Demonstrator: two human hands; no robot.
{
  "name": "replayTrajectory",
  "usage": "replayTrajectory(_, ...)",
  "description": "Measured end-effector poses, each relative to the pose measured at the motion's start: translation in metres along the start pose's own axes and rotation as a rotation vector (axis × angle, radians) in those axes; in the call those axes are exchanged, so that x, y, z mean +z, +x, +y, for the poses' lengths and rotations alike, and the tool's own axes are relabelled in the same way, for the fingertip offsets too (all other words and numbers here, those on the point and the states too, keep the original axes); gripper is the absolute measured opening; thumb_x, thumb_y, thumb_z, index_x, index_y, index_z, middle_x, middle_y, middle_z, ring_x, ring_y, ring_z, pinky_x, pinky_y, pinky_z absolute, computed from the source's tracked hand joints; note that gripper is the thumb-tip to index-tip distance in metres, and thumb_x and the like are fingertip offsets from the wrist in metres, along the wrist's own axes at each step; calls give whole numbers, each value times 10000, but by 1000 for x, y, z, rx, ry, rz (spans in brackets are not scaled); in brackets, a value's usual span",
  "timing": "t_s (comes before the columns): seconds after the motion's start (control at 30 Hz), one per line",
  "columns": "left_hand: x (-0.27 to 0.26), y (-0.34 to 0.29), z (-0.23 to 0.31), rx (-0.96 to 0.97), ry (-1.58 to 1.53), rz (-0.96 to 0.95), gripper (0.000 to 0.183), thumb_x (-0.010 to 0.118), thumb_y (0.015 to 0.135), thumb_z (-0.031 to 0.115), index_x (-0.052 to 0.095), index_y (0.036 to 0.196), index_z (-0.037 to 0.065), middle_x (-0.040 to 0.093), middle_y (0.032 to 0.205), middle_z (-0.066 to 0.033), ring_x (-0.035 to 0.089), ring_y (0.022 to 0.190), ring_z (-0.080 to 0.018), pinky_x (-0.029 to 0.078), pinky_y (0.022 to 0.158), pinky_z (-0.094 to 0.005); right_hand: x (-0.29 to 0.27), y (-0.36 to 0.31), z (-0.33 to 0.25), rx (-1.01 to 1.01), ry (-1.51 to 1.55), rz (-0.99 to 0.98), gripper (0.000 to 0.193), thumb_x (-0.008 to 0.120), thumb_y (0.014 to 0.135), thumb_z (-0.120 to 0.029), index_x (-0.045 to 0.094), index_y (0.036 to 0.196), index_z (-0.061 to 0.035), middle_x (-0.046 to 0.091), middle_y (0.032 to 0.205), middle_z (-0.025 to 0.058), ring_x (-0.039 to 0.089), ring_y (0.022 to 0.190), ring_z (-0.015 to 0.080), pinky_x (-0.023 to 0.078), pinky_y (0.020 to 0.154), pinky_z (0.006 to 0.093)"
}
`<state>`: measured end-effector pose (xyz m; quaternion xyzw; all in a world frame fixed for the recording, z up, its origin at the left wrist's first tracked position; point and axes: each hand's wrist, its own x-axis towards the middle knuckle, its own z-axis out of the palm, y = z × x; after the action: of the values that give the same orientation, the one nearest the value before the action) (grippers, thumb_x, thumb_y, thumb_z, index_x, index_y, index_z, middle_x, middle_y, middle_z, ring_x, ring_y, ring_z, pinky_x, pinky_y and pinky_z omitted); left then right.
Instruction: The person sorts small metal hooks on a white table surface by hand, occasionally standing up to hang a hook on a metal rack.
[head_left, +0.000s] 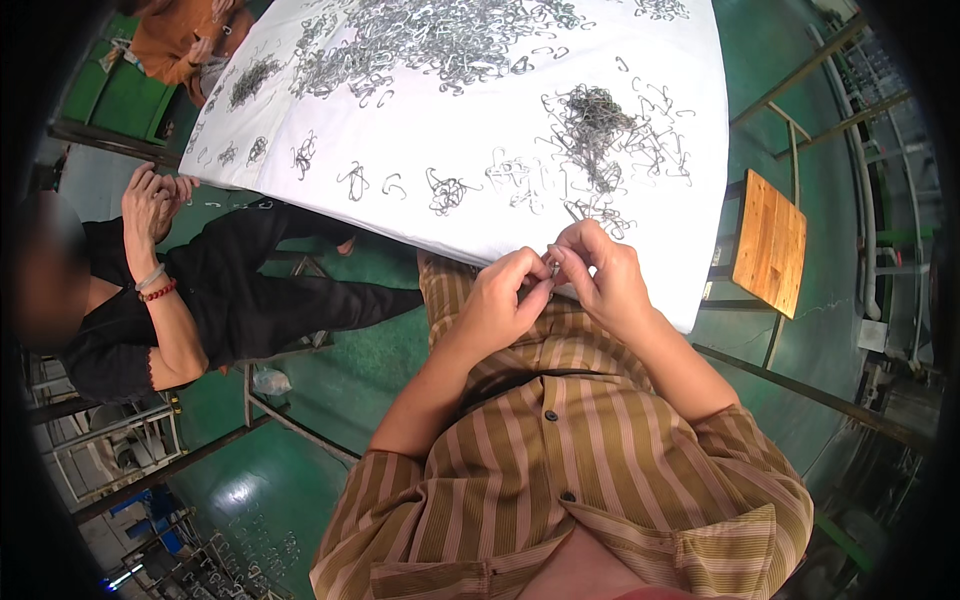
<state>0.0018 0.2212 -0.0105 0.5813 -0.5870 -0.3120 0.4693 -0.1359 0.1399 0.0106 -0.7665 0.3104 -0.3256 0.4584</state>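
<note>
Near the table's front edge, both my hands meet over my lap. My left hand (508, 298) is closed in a pinch on a small metal hook piece (555, 268), mostly hidden by the fingers. My right hand (607, 272) pinches at the same piece, thumb and forefinger touching the left fingertips. Just beyond lies a small group of dark wire hooks (603, 216). Past it is a tangled pile of dark wire hooks (597, 120), with shiny pale hooks (518, 180) to its left and another dark cluster (447, 191) farther left.
A white-covered table (400, 135) holds a large heap of metal hooks (430, 45). At left sits a co-worker in black (270, 290), hands raised; another person in orange (180, 45) is at far left. A wooden stool (770, 243) stands right on the green floor.
</note>
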Motion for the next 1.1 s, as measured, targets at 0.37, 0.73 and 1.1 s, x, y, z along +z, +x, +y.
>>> replayTrajectory(0.37, -32, 28, -8, -50, 24, -103, 92, 624, 778, 53, 647, 849, -1, 653, 835, -131, 633, 763, -266, 488, 669, -334, -2, -10, 4, -15, -48, -5, 62, 596, 845, -50, 541, 850, -21, 613, 640, 105, 627, 554, 237, 483, 498, 309)
replayTrajectory(0.73, 0, 161, -87, 392, 937, 42, 82, 585, 686, 16, 665, 688, 34, 624, 754, -106, 588, 733, -262, 498, 685, -361, 8, -15, 4, 7, -36, -102, 101, 609, 837, -48, 512, 845, -20, 597, 620, 138, 620, 561, 292, 468, 494, 343)
replayTrajectory(1.1, -11, 160, -70, 161, 991, -107, 56, 612, 681, 42, 661, 677, 15, 649, 743, -123, 627, 736, -248, 504, 646, -347, 7, -9, 1, 86, -91, -133, 138, 687, 772, -28, 557, 818, -18, 629, 640, 82, 594, 536, 138, 463, 509, 243)
